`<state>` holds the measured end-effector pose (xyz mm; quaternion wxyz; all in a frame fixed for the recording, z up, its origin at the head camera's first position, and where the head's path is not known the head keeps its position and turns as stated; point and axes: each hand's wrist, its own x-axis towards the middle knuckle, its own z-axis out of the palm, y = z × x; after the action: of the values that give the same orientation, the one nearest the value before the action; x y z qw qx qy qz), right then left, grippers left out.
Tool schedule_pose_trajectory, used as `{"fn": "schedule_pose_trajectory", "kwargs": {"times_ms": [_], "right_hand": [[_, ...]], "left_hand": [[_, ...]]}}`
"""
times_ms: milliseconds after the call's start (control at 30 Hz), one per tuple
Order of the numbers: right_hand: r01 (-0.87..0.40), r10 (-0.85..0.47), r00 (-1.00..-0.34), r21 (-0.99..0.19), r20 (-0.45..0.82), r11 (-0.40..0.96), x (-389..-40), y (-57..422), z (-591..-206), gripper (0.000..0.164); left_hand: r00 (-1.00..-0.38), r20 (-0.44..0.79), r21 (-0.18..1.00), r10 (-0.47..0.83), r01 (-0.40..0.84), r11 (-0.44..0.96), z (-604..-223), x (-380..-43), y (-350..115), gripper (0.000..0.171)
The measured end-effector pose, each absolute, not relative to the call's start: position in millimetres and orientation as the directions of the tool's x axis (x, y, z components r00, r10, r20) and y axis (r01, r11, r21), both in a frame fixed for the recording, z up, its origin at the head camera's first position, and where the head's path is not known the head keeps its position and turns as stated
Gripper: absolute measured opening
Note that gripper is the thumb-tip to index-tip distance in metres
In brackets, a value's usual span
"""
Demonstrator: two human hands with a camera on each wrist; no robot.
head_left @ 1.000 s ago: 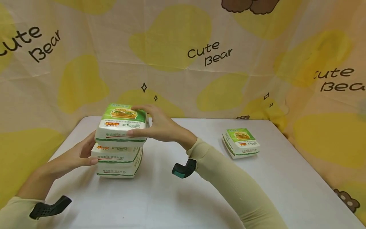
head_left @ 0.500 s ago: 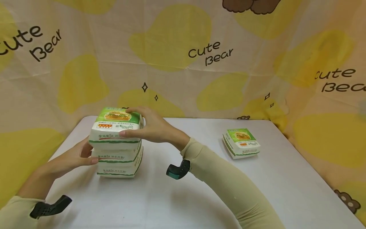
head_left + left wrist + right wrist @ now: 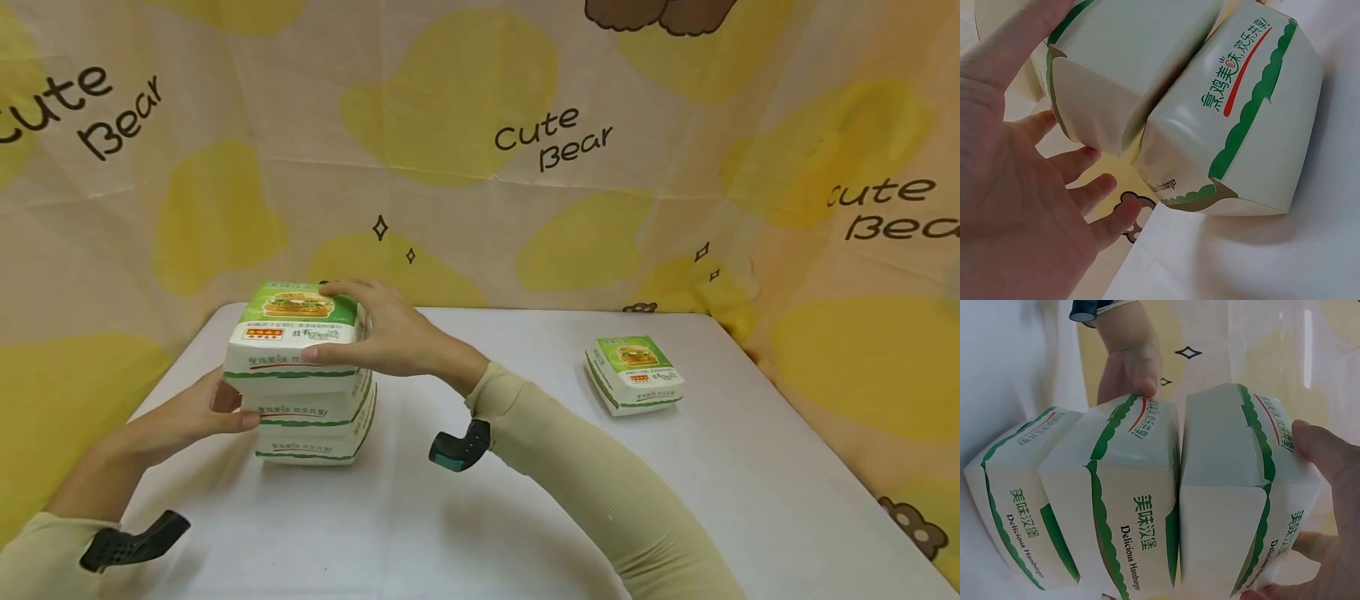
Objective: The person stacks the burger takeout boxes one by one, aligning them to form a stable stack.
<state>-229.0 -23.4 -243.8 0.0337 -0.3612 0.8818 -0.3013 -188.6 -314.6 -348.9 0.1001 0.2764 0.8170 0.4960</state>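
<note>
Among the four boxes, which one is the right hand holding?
The top box at the left: the right hand grips it. The left hand touches the middle box; no hand touches the bottom box or lone box.

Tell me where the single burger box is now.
In the head view, the single burger box lies right of the stack, on the white table.

Soft, diffuse light filled the head view, with faint, blurred shadows left and right of the box stack (image 3: 292,387) on the white table (image 3: 405,533). Both wrist views looked dimmer and greyer around the stack.
</note>
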Motion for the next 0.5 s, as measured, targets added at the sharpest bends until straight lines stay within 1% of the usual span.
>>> {"fn": "schedule_pose_trajectory", "kwargs": {"times_ms": [267, 500], "right_hand": [[-0.625, -0.663, -0.733, -0.537, 0.155, 0.567, -227.7, -24.1, -241.7, 0.079], [-0.618, -0.663, -0.733, -0.554, 0.149, 0.558, -228.0, -22.7, -242.4, 0.084]], "left_hand": [[-0.833, 0.1, 0.868, 0.545, 0.341, 0.362, -347.5, -187.3, -314.6, 0.076], [-0.836, 0.101, 0.864, 0.539, 0.343, 0.37, -346.0, -185.9, -314.3, 0.076]]}}
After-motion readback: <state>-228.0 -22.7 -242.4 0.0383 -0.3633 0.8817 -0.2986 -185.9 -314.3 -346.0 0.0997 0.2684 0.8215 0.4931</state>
